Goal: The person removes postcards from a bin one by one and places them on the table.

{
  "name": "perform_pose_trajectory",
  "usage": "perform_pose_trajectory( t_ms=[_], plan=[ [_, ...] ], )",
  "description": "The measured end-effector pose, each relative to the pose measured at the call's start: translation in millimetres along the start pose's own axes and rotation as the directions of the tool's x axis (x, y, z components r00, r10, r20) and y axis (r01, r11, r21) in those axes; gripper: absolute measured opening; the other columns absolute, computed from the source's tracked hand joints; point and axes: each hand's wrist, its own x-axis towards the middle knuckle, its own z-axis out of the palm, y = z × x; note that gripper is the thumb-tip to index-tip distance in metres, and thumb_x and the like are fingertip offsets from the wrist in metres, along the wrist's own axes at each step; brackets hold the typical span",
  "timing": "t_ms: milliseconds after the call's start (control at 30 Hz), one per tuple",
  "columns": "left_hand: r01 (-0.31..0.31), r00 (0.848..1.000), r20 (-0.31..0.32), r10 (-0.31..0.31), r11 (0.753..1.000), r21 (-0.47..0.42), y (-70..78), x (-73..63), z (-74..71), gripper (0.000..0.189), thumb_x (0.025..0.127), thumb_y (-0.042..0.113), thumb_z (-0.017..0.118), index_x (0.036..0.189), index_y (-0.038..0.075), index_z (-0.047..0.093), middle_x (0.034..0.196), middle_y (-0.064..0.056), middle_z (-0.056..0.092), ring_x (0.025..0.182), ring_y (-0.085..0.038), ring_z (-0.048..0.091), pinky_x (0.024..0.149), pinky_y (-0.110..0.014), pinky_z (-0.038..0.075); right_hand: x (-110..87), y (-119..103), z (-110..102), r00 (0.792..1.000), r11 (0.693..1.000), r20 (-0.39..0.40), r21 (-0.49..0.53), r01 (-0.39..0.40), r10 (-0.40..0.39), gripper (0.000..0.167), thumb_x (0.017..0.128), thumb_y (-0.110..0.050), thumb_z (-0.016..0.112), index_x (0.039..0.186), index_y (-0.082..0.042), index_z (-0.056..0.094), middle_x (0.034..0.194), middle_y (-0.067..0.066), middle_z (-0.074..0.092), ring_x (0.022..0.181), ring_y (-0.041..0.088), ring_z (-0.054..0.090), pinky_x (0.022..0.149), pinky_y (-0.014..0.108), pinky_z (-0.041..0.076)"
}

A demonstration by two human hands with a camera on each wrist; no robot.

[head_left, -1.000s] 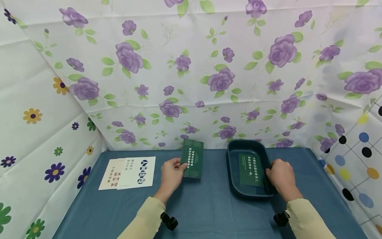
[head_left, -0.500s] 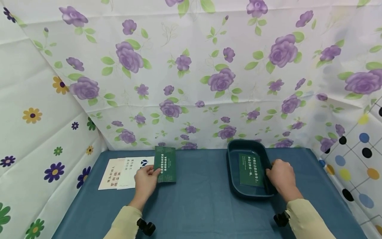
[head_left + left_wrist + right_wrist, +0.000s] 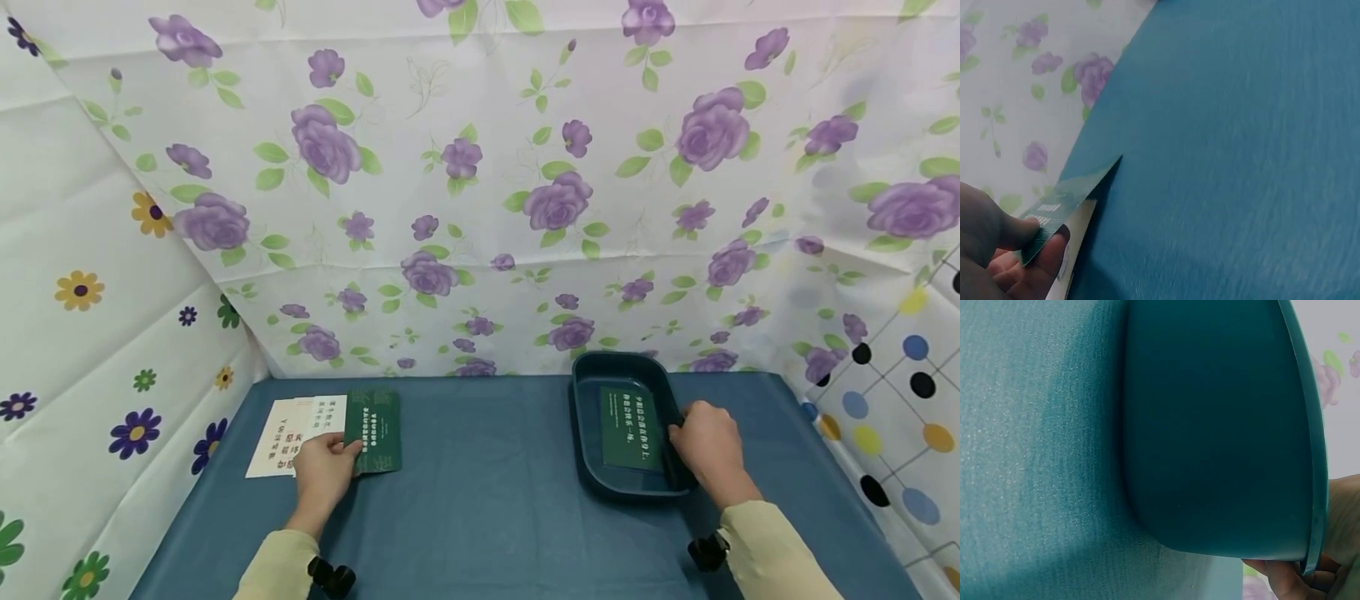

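Observation:
My left hand (image 3: 325,475) pinches a dark green printed card (image 3: 381,433) by its near left edge, thumb on top and fingers beneath, as the left wrist view shows. This card overlaps a white printed card (image 3: 328,414) in the head view. A cream card (image 3: 273,437) lies left of the white one, partly under it. On the right, my right hand (image 3: 708,446) grips the right rim of a dark teal tray (image 3: 592,467). Inside the tray lies another green card (image 3: 630,427) with white lettering. In the right wrist view the tray's outer wall (image 3: 1222,437) fills the middle.
A blue cloth (image 3: 495,517) covers the table. Behind it hangs a white sheet with purple flowers (image 3: 555,200); patterned sheets also close off the left side (image 3: 82,400) and the right side (image 3: 892,417).
My left hand has carried the green card leftward and down, from the table's middle to over the white card. The right hand and the tray have stayed in place.

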Motion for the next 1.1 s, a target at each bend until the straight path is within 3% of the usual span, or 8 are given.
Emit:
perform_pose_trajectory(
  t_ms=[233, 500, 767, 1100],
  plan=[
    [-0.013, 1.000, -0.011, 0.013, 0.999, 0.031, -3.5, 3.6, -0.9, 0.037, 0.085, 0.021, 0.069, 0.111, -0.005, 0.064, 0.093, -0.022, 0.069, 0.054, -0.013, 0.064, 0.050, -0.029, 0.051, -1.0, 1.0, 1.1, 1.000, 1.000, -0.004, 0.002, 0.001, -0.001, 0.038, 0.086, -0.016, 0.063, 0.052, -0.012, 0.047, 0.047, -0.001, 0.035, 0.043, 0.017, 0.041, 0.043, 0.029, 0.029],
    [-0.048, 0.996, -0.066, 0.057, 0.991, 0.127, -4.1, 7.6, 1.9, 0.035, 0.084, 0.023, 0.070, 0.105, -0.005, 0.067, 0.093, -0.023, 0.069, 0.083, -0.030, 0.067, 0.064, -0.042, 0.052, 0.6, 1.0, 1.6, 1.000, 1.000, 0.002, -0.008, -0.008, 0.008, 0.037, 0.086, -0.017, 0.063, 0.053, -0.012, 0.047, 0.047, 0.000, 0.036, 0.044, 0.017, 0.041, 0.044, 0.029, 0.028],
    [-0.054, 0.994, -0.089, 0.069, 0.986, 0.158, -9.0, 10.2, 2.7, 0.033, 0.081, 0.029, 0.072, 0.095, -0.001, 0.071, 0.084, -0.017, 0.071, 0.072, -0.024, 0.066, 0.057, -0.036, 0.050, 2.4, 1.1, 1.0, 1.000, 1.000, -0.010, -0.009, -0.003, 0.003, 0.040, 0.086, -0.018, 0.063, 0.053, -0.013, 0.041, 0.047, -0.001, 0.033, 0.044, 0.017, 0.039, 0.043, 0.029, 0.028],
    [-0.085, 0.992, -0.068, 0.111, 0.949, 0.302, -6.7, 4.0, -1.1, 0.032, 0.081, 0.035, 0.070, 0.088, 0.003, 0.070, 0.075, -0.012, 0.069, 0.055, -0.019, 0.058, 0.045, -0.033, 0.042, 1.6, 0.9, 1.7, 1.000, 1.000, -0.007, -0.016, -0.007, 0.007, 0.038, 0.086, -0.017, 0.063, 0.053, -0.012, 0.044, 0.048, -0.001, 0.035, 0.045, 0.017, 0.040, 0.043, 0.029, 0.028]
  ],
)
